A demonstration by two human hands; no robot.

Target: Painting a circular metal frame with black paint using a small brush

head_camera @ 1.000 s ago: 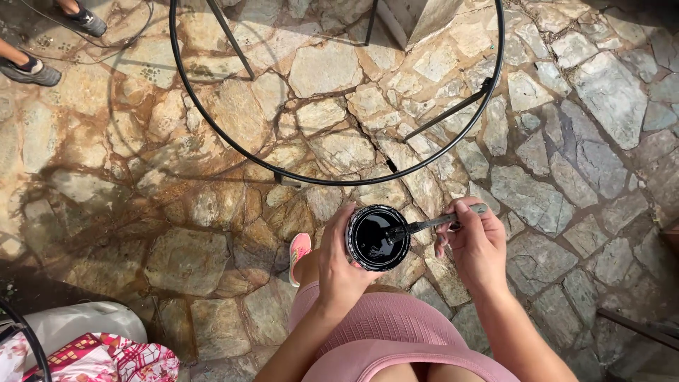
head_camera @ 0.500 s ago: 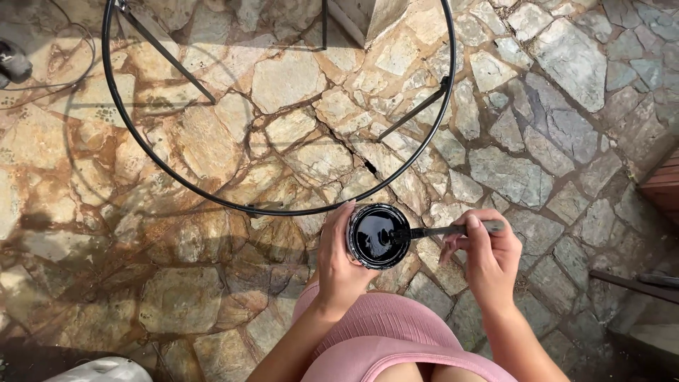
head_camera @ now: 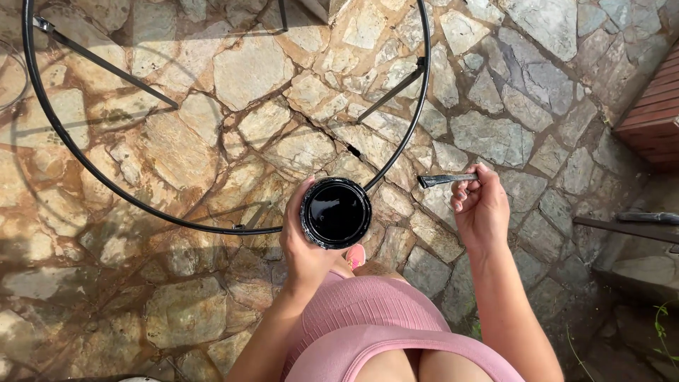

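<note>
Paint can [head_camera: 336, 212], round and open-topped, sits just below frame centre, cupped from its 8 o'clock side by the left hand [head_camera: 305, 244], whose fingers wrap the wall while the thumb rises along the rim at 10 o'clock. The can is filled nearly to the brim with glossy black liquid; its rim is smeared black and the surface shows a faint sheen but no ripple that can be made out. At 3 o'clock from the can, well apart from it, the right hand [head_camera: 481, 209] is closed around the handle end of a slim black-coated stick [head_camera: 447, 180], apparently a brush or stirrer; which one cannot be told. The stick lies roughly level, its dark tip pointing toward 9 o'clock, clear of the can. Judged from this arrangement, the step in hand is loading or stirring, with the tool lifted out; a next dip would call for bringing the tip back over the opening and keeping the can level. Behind the can, from 9 to 1 o'clock, curves a black metal hoop frame [head_camera: 106, 185] with thin struts, resting on a crazy-paved stone floor [head_camera: 495, 134]. Pink clothing [head_camera: 375, 311] fills 6 o'clock; a pink shoe tip [head_camera: 356, 256] shows just beneath the can.
</note>
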